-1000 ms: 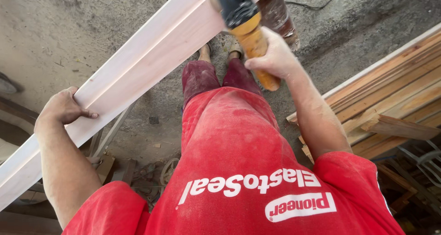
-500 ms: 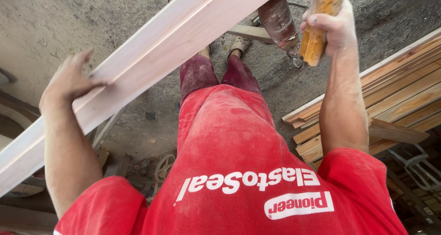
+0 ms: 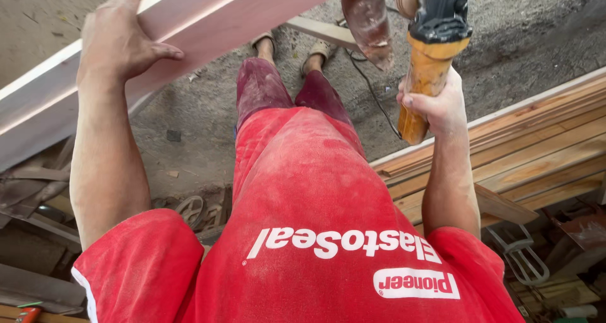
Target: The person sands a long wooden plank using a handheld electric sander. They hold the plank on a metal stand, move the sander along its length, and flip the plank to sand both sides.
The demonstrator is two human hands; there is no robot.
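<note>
Sander (image 3: 432, 45) upright in right hand (image 3: 439, 102), head probably up, left hand (image 3: 117, 42) on plank (image 3: 208, 14)

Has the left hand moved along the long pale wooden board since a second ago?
Yes. The left hand now lies flat on top of the long pale wooden board, higher up it; earlier it gripped the board's lower edge.
</note>
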